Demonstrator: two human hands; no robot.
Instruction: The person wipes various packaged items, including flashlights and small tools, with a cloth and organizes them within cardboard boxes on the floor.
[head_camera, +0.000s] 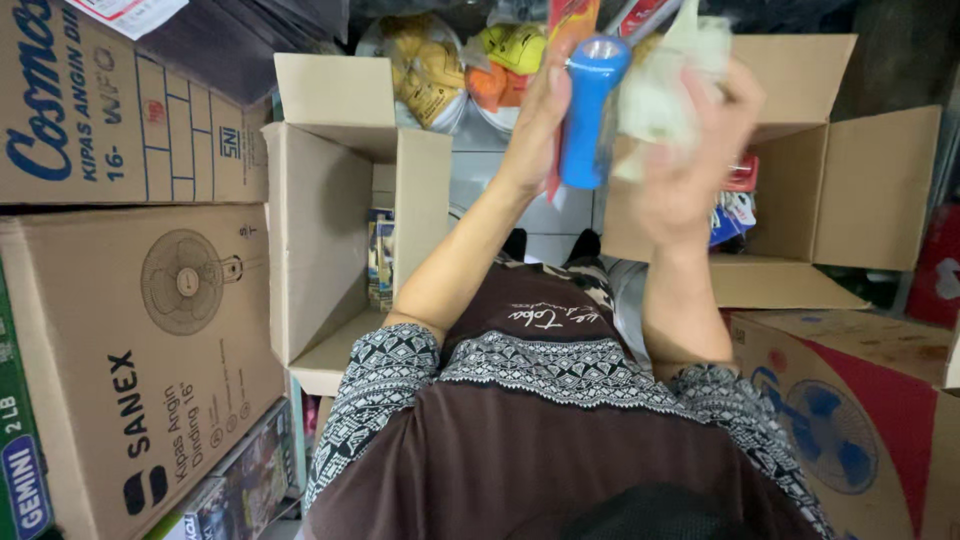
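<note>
My left hand (538, 112) is raised in front of me and holds a blue cylindrical torch (590, 105) upright, with a red and orange card pack (572, 22) behind it. My right hand (690, 160) is beside it, closed on a crumpled whitish plastic wrap (665, 85) that touches the torch. Both hands are blurred. My brown patterned garment (540, 420) fills the lower middle.
An open cardboard box (320, 230) on the left holds small packs (380, 255). Another open box (830, 190) with packs stands on the right. Closed fan cartons lie at the left (150, 360) and lower right (850, 400). Clear bags of yellow and orange goods (440, 70) sit ahead.
</note>
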